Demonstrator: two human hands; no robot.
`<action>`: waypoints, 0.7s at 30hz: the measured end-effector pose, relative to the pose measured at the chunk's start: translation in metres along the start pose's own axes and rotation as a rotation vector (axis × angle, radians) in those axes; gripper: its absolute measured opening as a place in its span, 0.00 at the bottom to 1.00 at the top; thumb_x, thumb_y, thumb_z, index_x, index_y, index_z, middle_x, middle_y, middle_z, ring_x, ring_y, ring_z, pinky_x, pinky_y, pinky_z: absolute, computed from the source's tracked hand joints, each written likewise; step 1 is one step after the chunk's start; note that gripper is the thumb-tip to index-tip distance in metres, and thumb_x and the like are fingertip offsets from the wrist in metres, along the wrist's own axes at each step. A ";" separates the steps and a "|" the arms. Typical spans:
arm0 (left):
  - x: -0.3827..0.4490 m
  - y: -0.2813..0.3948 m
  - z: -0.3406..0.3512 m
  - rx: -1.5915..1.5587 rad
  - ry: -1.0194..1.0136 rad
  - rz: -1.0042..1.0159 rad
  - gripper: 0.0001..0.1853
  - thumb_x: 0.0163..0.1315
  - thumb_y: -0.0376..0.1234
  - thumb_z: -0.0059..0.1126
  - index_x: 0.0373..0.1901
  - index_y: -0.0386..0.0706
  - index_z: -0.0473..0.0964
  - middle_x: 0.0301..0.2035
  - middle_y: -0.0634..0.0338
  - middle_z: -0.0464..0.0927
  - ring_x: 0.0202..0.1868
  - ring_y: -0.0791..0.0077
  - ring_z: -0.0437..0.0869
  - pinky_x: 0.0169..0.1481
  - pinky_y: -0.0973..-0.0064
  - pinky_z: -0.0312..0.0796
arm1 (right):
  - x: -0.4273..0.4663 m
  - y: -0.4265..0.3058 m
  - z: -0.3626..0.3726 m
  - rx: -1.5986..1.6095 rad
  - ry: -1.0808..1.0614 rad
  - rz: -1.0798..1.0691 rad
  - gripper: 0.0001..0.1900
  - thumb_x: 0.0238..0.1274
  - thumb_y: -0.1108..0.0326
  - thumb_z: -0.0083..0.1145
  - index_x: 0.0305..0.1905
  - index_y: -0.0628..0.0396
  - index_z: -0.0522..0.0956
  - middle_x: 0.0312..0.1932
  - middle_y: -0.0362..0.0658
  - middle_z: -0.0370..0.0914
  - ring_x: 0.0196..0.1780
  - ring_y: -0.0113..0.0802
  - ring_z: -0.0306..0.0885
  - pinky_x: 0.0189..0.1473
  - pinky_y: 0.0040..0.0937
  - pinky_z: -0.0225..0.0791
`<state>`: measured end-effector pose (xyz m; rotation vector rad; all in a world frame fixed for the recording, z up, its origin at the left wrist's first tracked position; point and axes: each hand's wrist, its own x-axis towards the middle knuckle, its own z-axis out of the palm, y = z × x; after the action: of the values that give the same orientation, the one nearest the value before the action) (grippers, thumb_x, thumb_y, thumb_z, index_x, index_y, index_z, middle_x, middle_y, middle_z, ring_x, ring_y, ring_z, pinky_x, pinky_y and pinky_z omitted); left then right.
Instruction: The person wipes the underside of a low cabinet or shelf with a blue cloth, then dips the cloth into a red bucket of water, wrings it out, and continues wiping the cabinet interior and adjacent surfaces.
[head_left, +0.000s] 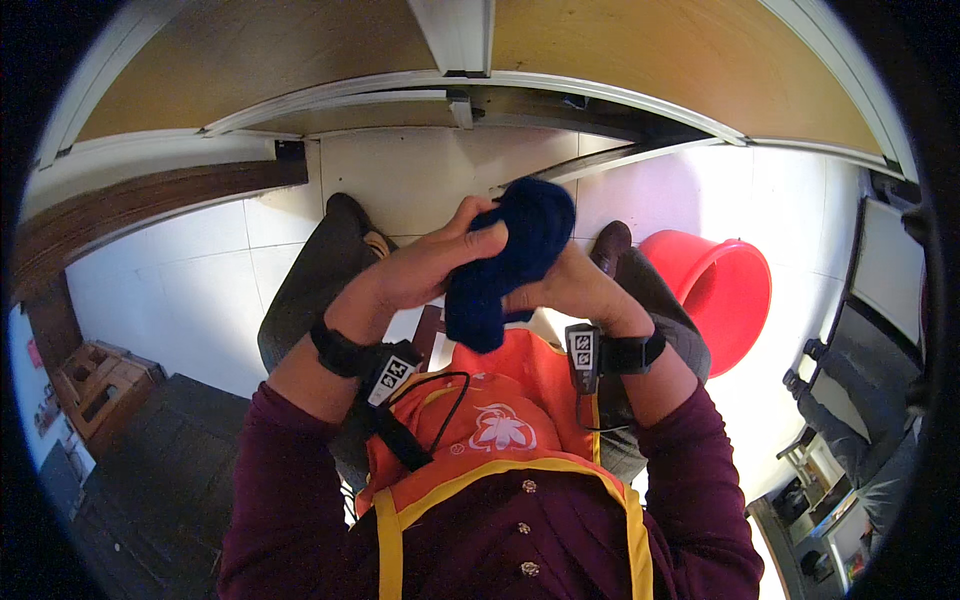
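Between my two hands is a bunched dark blue cloth (517, 247), held in the air above the lap. My left hand (442, 259) grips its left side, the thumb lying across the front. From the right, my right hand (574, 289) holds the lower right side, with its thumb at the cloth's inner edge and most fingers hidden behind it. One end of the cloth hangs down over an orange-red apron (510, 412) with yellow trim. Whether the cloth is a sock, a slipper or another item, I cannot tell.
A red plastic bucket (705, 300) lies tipped on the tiled floor beside the right knee. A white-framed wooden panel (675, 52) stands ahead. At the left are a dark covered seat (157, 465) and a wooden stool (105, 390). Another person's legs (847, 390) are at the far right.
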<state>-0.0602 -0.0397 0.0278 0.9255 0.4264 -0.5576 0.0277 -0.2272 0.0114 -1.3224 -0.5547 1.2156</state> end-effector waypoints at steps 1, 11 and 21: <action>0.004 0.003 -0.005 -0.056 -0.051 0.023 0.27 0.65 0.47 0.50 0.58 0.42 0.61 0.49 0.58 0.69 0.49 0.76 0.72 0.54 0.75 0.68 | 0.001 0.000 0.002 0.024 0.085 0.115 0.33 0.43 0.70 0.69 0.58 0.58 0.67 0.50 0.41 0.74 0.52 0.27 0.70 0.52 0.30 0.68; 0.064 0.032 -0.070 1.277 0.849 0.275 0.19 0.57 0.37 0.54 0.51 0.48 0.68 0.36 0.42 0.78 0.41 0.43 0.79 0.48 0.54 0.70 | -0.025 -0.040 -0.023 0.257 0.318 0.236 0.30 0.48 0.72 0.64 0.60 0.61 0.67 0.54 0.45 0.74 0.55 0.33 0.73 0.55 0.30 0.67; -0.015 -0.042 -0.069 1.020 0.922 0.017 0.11 0.55 0.36 0.57 0.36 0.42 0.69 0.31 0.42 0.79 0.38 0.43 0.80 0.43 0.56 0.71 | 0.014 0.000 0.000 0.745 0.071 0.388 0.24 0.61 0.70 0.54 0.62 0.58 0.65 0.55 0.45 0.73 0.53 0.33 0.75 0.54 0.33 0.70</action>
<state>-0.1052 0.0021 -0.0263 2.1826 0.9913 -0.2728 0.0320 -0.2150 0.0069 -0.8352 0.2238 1.4834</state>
